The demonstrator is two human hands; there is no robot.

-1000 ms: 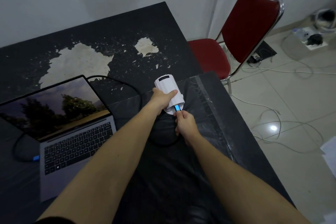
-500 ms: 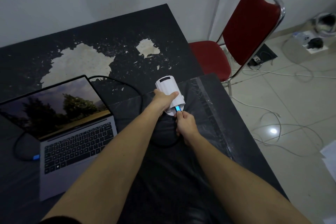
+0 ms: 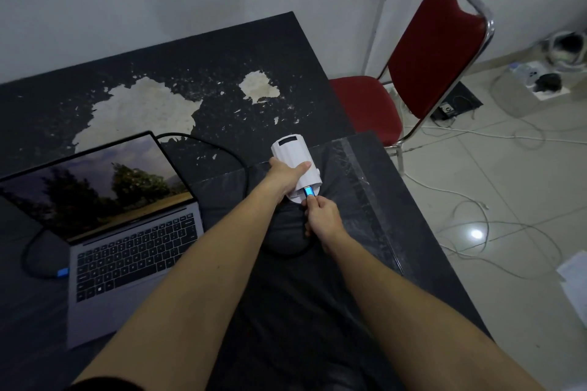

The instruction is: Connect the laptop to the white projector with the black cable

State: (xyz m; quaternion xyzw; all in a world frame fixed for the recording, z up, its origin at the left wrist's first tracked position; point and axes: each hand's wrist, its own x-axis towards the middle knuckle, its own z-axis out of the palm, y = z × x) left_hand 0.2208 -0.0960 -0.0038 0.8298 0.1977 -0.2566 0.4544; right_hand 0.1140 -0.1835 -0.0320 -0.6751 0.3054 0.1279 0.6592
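Note:
A small white projector (image 3: 293,152) lies on the dark table, and my left hand (image 3: 287,176) grips its near half from the left. My right hand (image 3: 322,219) pinches the blue plug (image 3: 308,191) of the black cable, with the plug's tip against the projector's near end. From behind the laptop screen the black cable (image 3: 222,149) loops across the table and under my arms. An open silver laptop (image 3: 127,232) with a landscape on its screen stands at the left; a second blue plug (image 3: 63,272) sits at its left side.
The black table (image 3: 222,79) has large patches of peeled surface at the back. A red chair (image 3: 428,57) stands just off the table's right edge. White cords (image 3: 470,209) trail over the tiled floor, with a power strip (image 3: 546,86) by the wall.
Both hands and the projector stay in almost the same place. The view has shifted down slightly, and the blue plug remains at the projector's near end.

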